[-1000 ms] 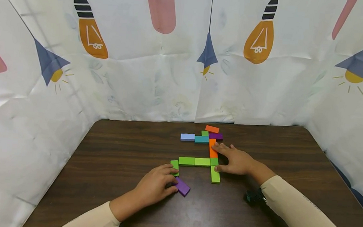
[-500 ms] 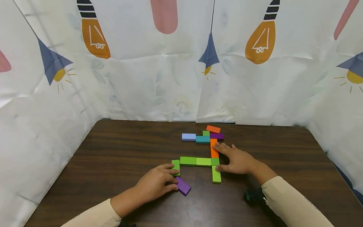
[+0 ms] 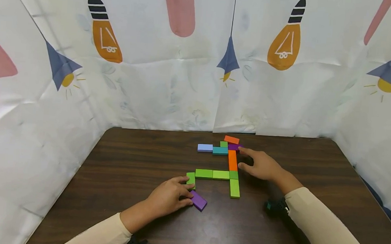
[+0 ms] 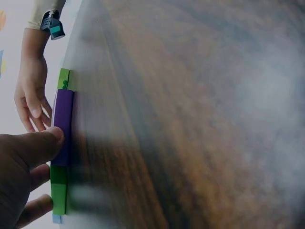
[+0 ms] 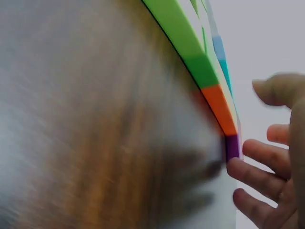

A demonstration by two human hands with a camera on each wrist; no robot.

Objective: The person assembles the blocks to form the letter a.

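Observation:
My left hand (image 3: 168, 195) rests at the near left end of the block layout. Its thumb touches a purple block (image 3: 199, 202) lying at a slant, while other fingers touch a green block (image 3: 190, 180). In the left wrist view the thumb lies against the purple block's (image 4: 63, 114) side. My right hand (image 3: 263, 166) is to the right of the layout, fingers extended. Its index fingertip reaches the far purple block (image 3: 234, 147), and its thumb is beside the upright orange block (image 3: 232, 160). No block is held between the right fingers, as the right wrist view shows.
Light green blocks (image 3: 221, 175) form a row toward the orange one, with another green block (image 3: 234, 188) below. Teal (image 3: 220, 151), pale blue (image 3: 205, 148) and orange (image 3: 231, 139) blocks lie farther back. The wooden table (image 3: 145, 152) ends at a patterned cloth (image 3: 143, 92).
My right hand has slid away along the layout's right side; its index moved from the orange block to the far purple one and its thumb left the lower green block. The left hand stays put.

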